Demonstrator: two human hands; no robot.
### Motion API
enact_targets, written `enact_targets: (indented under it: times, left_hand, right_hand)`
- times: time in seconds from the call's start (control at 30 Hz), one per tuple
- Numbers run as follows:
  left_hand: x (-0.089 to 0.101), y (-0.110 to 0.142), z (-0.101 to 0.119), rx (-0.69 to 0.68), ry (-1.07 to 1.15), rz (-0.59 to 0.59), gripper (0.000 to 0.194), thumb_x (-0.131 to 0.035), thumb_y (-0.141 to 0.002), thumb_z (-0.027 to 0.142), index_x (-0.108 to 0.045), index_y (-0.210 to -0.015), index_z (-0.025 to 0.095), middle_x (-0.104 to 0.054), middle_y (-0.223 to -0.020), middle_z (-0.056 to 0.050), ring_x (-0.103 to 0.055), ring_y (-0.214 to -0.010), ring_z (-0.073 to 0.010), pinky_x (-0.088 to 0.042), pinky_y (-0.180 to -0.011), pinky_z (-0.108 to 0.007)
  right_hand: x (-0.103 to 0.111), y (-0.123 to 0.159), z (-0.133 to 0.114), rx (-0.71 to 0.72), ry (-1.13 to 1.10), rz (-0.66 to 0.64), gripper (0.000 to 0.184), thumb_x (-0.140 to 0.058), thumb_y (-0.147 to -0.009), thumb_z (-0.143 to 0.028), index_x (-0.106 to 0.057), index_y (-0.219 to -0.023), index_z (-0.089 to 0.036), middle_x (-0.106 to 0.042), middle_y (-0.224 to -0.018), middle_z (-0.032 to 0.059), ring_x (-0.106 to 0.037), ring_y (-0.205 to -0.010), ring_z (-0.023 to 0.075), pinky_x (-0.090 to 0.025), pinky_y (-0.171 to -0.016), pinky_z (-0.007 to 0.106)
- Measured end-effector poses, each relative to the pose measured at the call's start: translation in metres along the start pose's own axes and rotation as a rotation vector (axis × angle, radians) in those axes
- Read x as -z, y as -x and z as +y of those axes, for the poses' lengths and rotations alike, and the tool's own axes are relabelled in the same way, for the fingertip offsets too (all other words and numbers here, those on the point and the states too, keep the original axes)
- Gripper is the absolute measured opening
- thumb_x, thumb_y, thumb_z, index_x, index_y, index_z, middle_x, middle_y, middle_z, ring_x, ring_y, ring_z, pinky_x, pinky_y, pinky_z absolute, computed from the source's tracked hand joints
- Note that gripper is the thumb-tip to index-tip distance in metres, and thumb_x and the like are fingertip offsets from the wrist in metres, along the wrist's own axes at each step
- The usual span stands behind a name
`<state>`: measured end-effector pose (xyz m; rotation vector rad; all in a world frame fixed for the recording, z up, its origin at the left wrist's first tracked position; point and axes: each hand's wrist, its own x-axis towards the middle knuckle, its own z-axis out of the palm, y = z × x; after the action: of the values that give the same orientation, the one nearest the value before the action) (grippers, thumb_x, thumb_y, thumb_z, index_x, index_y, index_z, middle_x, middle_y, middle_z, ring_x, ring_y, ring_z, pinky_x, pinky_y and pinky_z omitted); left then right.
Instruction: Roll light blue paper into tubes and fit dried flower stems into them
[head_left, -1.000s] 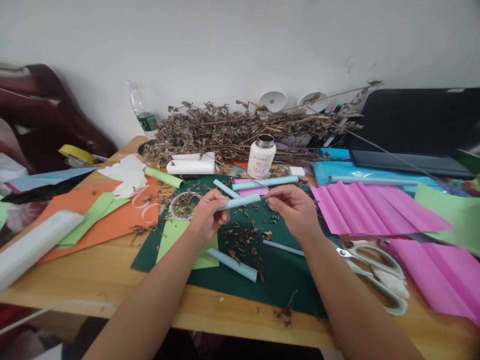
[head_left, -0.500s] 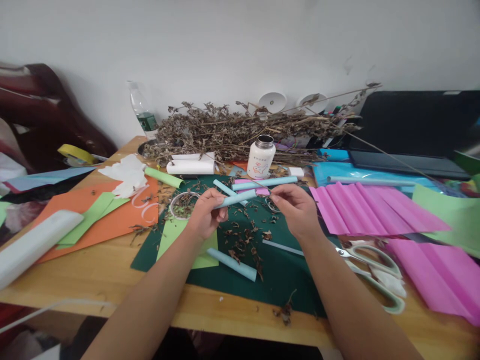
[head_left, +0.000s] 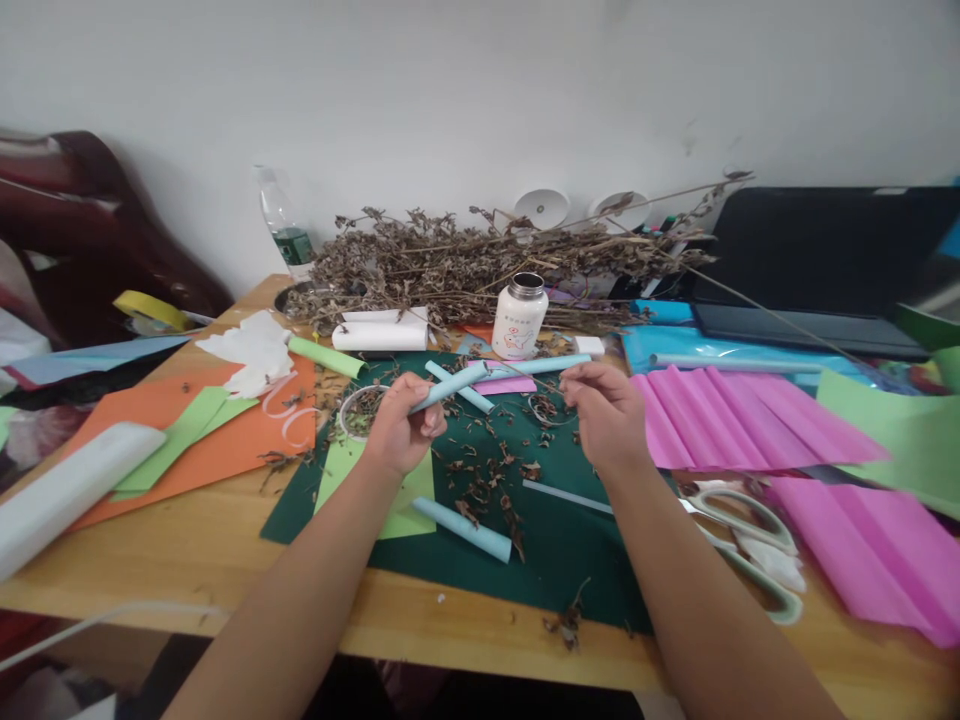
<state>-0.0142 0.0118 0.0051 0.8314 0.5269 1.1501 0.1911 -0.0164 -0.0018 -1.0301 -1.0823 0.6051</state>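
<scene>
My left hand point(head_left: 400, 428) is closed around the near end of a light blue paper tube point(head_left: 457, 382), which slants up to the right. My right hand point(head_left: 611, 415) pinches a thin dry plant stem point(head_left: 536, 374) that runs left to the tube's far end; whether it enters the tube I cannot tell. Behind the held tube lie more blue paper tubes point(head_left: 546, 366) and a pink paper piece point(head_left: 517, 384). Another blue tube point(head_left: 463, 530) rests nearer me on the dark green sheet point(head_left: 555, 560), among crumbled dry leaves point(head_left: 487, 480). A tape roll point(head_left: 345, 415) sits by my left hand.
Dried plant stalks point(head_left: 450, 255) heap along the back, behind an open white bottle point(head_left: 519, 320). Scissors point(head_left: 742, 545) and pink crepe paper point(head_left: 750, 415) lie to the right, before a black laptop point(head_left: 832, 260). Orange paper point(head_left: 202, 460) and a white roll point(head_left: 82, 490) are left.
My right hand has moved a little right, widening the gap between my hands. The tube in my left hand has shifted left and now tilts up more steeply.
</scene>
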Motion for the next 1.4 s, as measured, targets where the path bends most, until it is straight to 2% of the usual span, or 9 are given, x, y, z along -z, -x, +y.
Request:
enact_targets:
  times: [0.1, 0.23, 0.3, 0.47, 0.6, 0.67, 0.93, 1.23, 1.4]
  left_hand:
    - [0.0, 0.0, -0.001, 0.007, 0.003, -0.011, 0.021, -0.056, -0.061, 0.022, -0.036, -0.059, 0.019, -0.044, -0.035, 0.007, -0.032, -0.03, -0.0055, -0.022, -0.037, -0.016]
    - [0.0, 0.0, -0.003, 0.009, -0.009, -0.03, 0.018, -0.056, -0.061, 0.021, -0.038, -0.059, 0.018, -0.045, -0.034, 0.007, -0.033, -0.03, -0.0057, -0.023, -0.036, -0.016]
    - [0.0, 0.0, -0.004, 0.01, -0.034, -0.03, 0.017, -0.056, -0.06, 0.021, -0.039, -0.059, 0.018, -0.045, -0.034, 0.007, -0.033, -0.029, -0.0058, -0.023, -0.036, -0.016]
    - [-0.003, 0.001, -0.008, 0.009, -0.119, -0.016, 0.015, -0.056, -0.058, 0.021, -0.042, -0.058, 0.017, -0.046, -0.033, 0.007, -0.036, -0.029, -0.0064, -0.026, -0.034, -0.017]
    - [-0.003, 0.0, -0.01, 0.028, -0.155, -0.012, 0.012, -0.055, -0.058, 0.02, -0.043, -0.058, 0.017, -0.046, -0.032, 0.006, -0.036, -0.028, -0.0066, -0.025, -0.033, -0.016]
    - [-0.002, 0.0, -0.009, 0.016, -0.145, -0.008, 0.012, -0.055, -0.058, 0.019, -0.043, -0.058, 0.017, -0.046, -0.032, 0.006, -0.036, -0.028, -0.0067, -0.025, -0.033, -0.016]
    - [0.001, -0.002, -0.001, -0.02, -0.023, 0.007, 0.017, -0.053, -0.062, 0.02, -0.037, -0.059, 0.019, -0.046, -0.035, 0.006, -0.034, -0.031, -0.006, -0.023, -0.037, -0.017]
    - [0.001, -0.002, -0.002, -0.03, -0.026, 0.018, 0.016, -0.053, -0.062, 0.02, -0.038, -0.06, 0.019, -0.045, -0.035, 0.007, -0.033, -0.031, -0.0058, -0.024, -0.037, -0.017]
    - [0.0, -0.002, -0.002, -0.035, -0.047, 0.026, 0.016, -0.054, -0.061, 0.02, -0.038, -0.061, 0.018, -0.044, -0.035, 0.007, -0.034, -0.031, -0.0058, -0.024, -0.037, -0.017]
  right_hand:
    - [0.0, 0.003, -0.001, 0.032, 0.112, -0.061, 0.008, -0.052, -0.066, -0.017, -0.056, -0.071, -0.02, -0.056, -0.066, -0.0015, -0.049, -0.058, 0.0109, -0.039, -0.053, 0.024]
    - [0.001, 0.005, -0.007, 0.129, 0.44, -0.375, 0.01, -0.049, -0.071, -0.02, -0.058, -0.073, -0.021, -0.056, -0.063, 0.0, -0.05, -0.059, 0.0132, -0.039, -0.055, 0.026]
    - [-0.001, 0.007, -0.01, 0.169, 0.535, -0.478, 0.01, -0.049, -0.073, -0.024, -0.059, -0.073, -0.02, -0.058, -0.067, 0.0018, -0.051, -0.061, 0.0144, -0.04, -0.056, 0.027]
    - [-0.006, 0.01, -0.014, 0.174, 0.421, -0.369, 0.018, -0.049, -0.075, -0.029, -0.055, -0.089, -0.02, -0.058, -0.076, 0.0023, -0.052, -0.064, 0.0137, -0.042, -0.056, 0.026]
    - [-0.009, 0.01, -0.02, 0.246, 0.521, -0.363, 0.006, -0.052, -0.073, -0.025, -0.056, -0.072, -0.021, -0.056, -0.067, 0.0003, -0.048, -0.058, 0.0124, -0.04, -0.054, 0.026]
    - [-0.008, 0.009, -0.021, 0.26, 0.553, -0.343, 0.009, -0.051, -0.073, -0.023, -0.055, -0.066, -0.021, -0.055, -0.063, -0.0004, -0.047, -0.056, 0.012, -0.038, -0.053, 0.025]
    - [0.004, 0.004, -0.013, 0.122, 0.406, -0.096, 0.008, -0.052, -0.072, -0.024, -0.053, -0.066, -0.02, -0.047, -0.054, -0.0036, -0.04, -0.048, 0.0095, -0.033, -0.046, 0.023]
    - [0.001, 0.004, -0.009, 0.11, 0.522, -0.164, 0.01, -0.051, -0.072, -0.026, -0.053, -0.068, -0.018, -0.048, -0.055, -0.0033, -0.04, -0.049, 0.0093, -0.033, -0.048, 0.023]
    - [0.001, 0.004, -0.01, 0.094, 0.617, -0.14, 0.015, -0.049, -0.073, -0.029, -0.052, -0.064, -0.018, -0.047, -0.052, -0.0039, -0.039, -0.046, 0.0088, -0.032, -0.046, 0.022]
